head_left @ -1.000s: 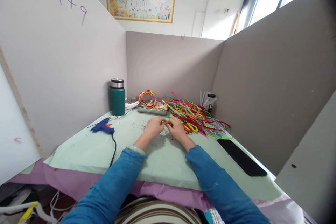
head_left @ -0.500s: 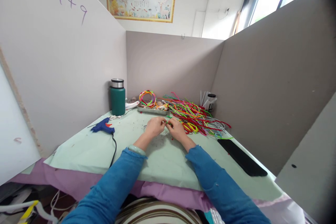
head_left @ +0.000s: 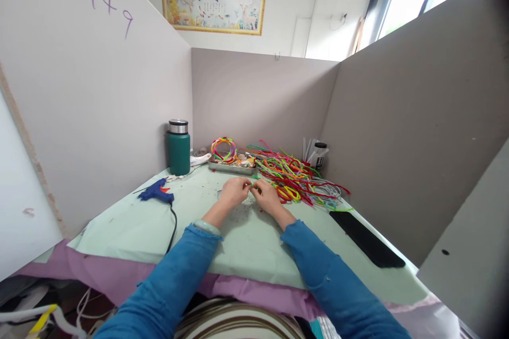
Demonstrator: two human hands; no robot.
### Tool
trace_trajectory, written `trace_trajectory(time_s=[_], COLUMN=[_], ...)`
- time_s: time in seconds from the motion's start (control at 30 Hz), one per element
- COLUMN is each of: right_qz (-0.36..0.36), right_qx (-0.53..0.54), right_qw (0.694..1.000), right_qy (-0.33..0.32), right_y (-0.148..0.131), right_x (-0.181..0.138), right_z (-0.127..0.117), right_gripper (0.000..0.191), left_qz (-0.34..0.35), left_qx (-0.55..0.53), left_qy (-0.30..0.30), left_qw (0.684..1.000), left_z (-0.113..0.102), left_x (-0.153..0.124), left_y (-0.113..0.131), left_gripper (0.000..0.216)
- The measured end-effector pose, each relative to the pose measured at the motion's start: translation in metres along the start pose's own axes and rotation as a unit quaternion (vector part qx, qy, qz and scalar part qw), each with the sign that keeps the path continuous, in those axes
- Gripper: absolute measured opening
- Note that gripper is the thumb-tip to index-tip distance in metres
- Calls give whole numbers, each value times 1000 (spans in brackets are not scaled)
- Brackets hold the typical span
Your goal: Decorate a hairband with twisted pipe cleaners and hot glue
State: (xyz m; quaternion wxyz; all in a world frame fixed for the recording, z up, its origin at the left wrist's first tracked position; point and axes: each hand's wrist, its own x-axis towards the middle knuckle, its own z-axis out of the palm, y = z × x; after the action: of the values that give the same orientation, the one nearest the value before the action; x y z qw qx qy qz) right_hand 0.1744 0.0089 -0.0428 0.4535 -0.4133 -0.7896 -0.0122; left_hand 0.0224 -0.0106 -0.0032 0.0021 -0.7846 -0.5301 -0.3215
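My left hand (head_left: 235, 192) and my right hand (head_left: 265, 196) meet fingertip to fingertip above the middle of the table. Both are closed in a pinch on a small green piece (head_left: 252, 185), which looks like fuzzy pipe cleaner; my fingers cover most of it. Just beyond my right hand lies a big loose heap of coloured pipe cleaners (head_left: 296, 169). Behind my left hand stands a shallow metal tray (head_left: 233, 168) of small pieces, with several coloured rings (head_left: 223, 149) resting on it.
On the left lie a blue glue gun (head_left: 157, 191) with its black cord and a green bottle (head_left: 178, 151) standing upright. A black phone-like slab (head_left: 366, 238) is at the right edge. A dark-lidded container (head_left: 319, 154) stands at the back right. Grey panels enclose three sides.
Hardly anything differs. Both hands keep their pinch on the green piece in the same place, with only a very slight shift of the fingers and the view.
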Motion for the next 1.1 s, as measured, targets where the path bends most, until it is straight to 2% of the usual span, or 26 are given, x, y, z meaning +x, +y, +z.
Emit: trace_trajectory(time_s=[0.63,1.1], right_qz=[12,5], right_qx=[1,-7], right_qw=[1000,1000], right_qy=[-8,-29], right_y=[-3,-8], right_x=[0,-2], right_z=[-2,-5], right_gripper=[13,17], left_qz=[-17,1], left_qx=[0,-74], left_qy=[-2,25], left_qw=[1000,997], left_z=[-1,7], left_x=[0,4], left_y=[2,-5], left_gripper=[25,30])
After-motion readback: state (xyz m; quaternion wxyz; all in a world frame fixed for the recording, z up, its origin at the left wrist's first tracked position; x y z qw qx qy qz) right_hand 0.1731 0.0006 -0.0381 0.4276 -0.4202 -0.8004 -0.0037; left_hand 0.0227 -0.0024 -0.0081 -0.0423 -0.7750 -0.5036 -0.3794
